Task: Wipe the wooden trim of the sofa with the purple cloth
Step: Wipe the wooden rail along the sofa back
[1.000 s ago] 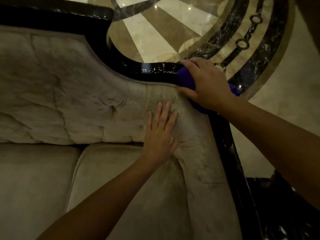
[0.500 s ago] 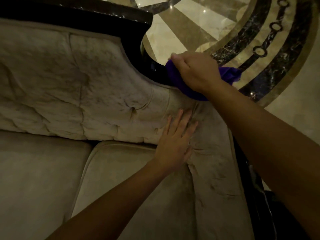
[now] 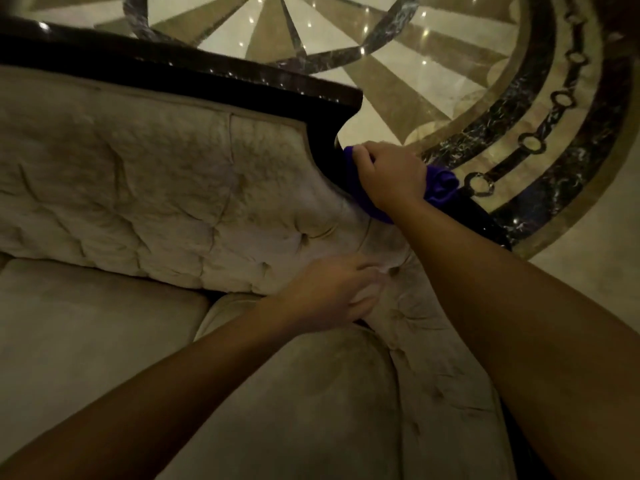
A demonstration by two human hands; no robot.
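left hand (image 3: 332, 296): fingers together, flat on sofa back cushion (image 3: 138, 188), likely bracing the reach | right hand (image 3: 391, 174): fingers curled, clamping purple cloth (image 3: 441, 185) onto curved wooden trim (image 3: 325, 140) at the corner dip | marble floor (image 3: 398, 109) beyond

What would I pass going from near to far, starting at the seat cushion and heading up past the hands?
Seat cushion → left hand on the tufted backrest → right hand gripping the purple cloth → dark wooden trim → patterned marble floor.
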